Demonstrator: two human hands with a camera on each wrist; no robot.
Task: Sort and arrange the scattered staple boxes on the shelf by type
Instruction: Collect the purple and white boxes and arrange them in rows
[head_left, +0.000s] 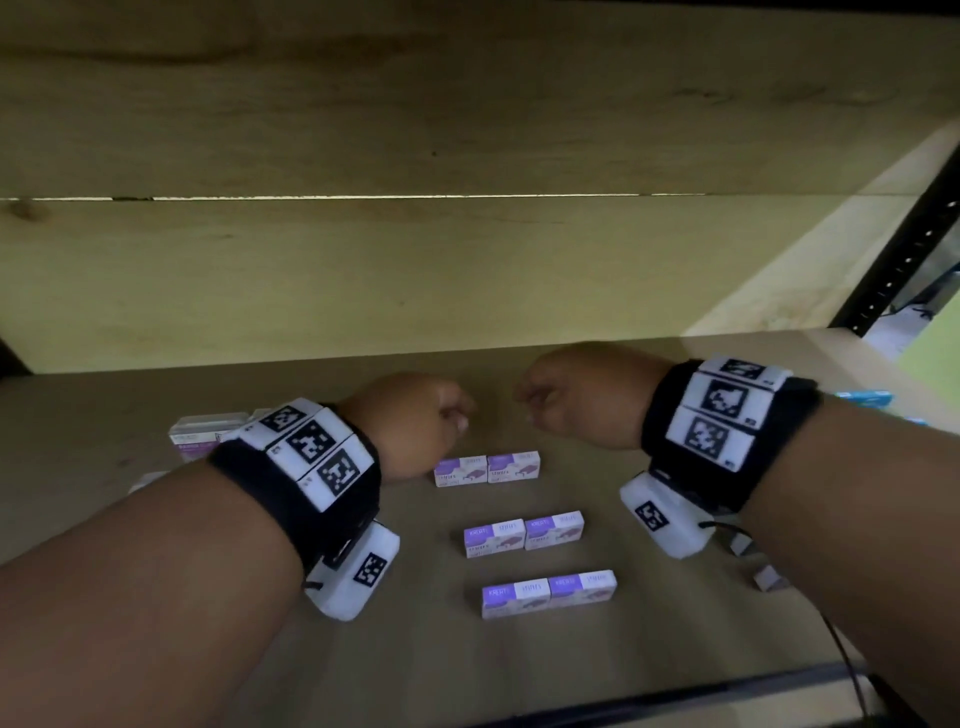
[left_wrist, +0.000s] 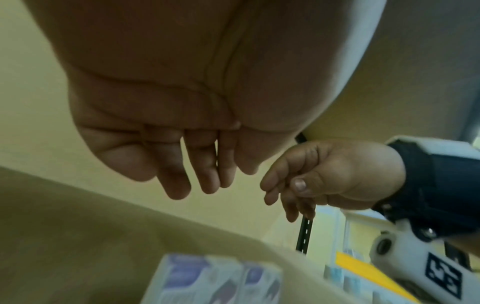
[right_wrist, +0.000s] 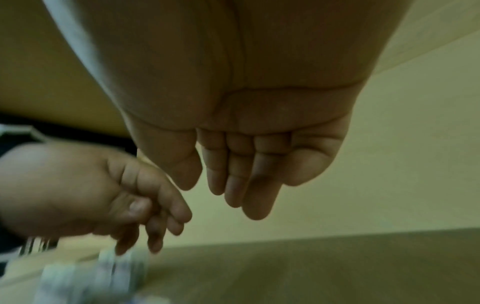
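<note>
Three pairs of purple-and-white staple boxes lie in rows on the wooden shelf (head_left: 675, 649): a far pair (head_left: 487, 469), a middle pair (head_left: 523, 537) and a near pair (head_left: 549, 593). My left hand (head_left: 457, 415) hovers just behind and left of the far pair, and my right hand (head_left: 530, 405) hovers to its right; the two are a short gap apart. In the wrist views the left hand's fingers (left_wrist: 197, 179) and the right hand's fingers (right_wrist: 233, 181) hang relaxed and hold nothing. The far pair (left_wrist: 215, 281) shows blurred below the left hand.
A stack of pale and purple boxes (head_left: 208, 431) sits at the left, partly hidden by my left wrist. A blue box (head_left: 862, 399) lies at the right edge. Small pale boxes (head_left: 769, 577) lie under my right forearm. A black upright post (head_left: 909, 244) bounds the right side.
</note>
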